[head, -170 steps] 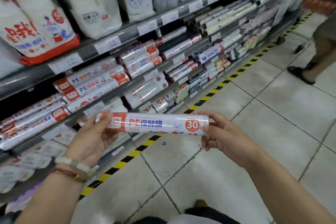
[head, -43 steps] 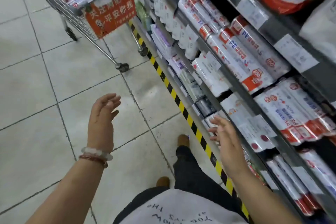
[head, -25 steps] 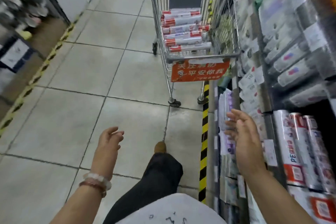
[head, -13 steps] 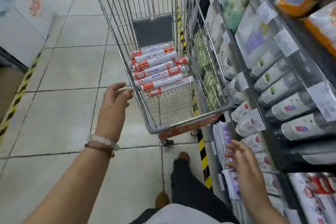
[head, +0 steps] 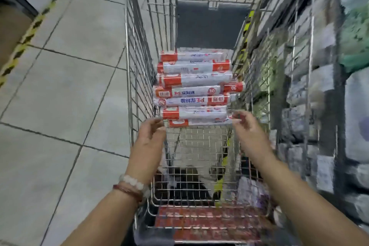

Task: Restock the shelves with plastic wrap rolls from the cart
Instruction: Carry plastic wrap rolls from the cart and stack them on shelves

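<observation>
Rolls (head: 194, 94) lie stacked crosswise mid-cart (head: 137, 78); your left hand (head: 148, 142) and right hand (head: 249, 136) reach in, fingers loosely spread, empty, flanking the nearest roll (head: 199, 122)

You're in a supermarket aisle. A wire shopping cart (head: 199, 146) stands right ahead of your fingers (head: 157, 124), with retail-packed plastic wrap rolls (head: 191, 94) stacked just beyond your fingertips. To the right of your fingers run store shelves (head: 311, 86) crammed with packaged goods, blurred. Left of your fingers: grey tiled floor (head: 60, 96) with yellow-black hazard tape (head: 24, 40) along its edge.
</observation>
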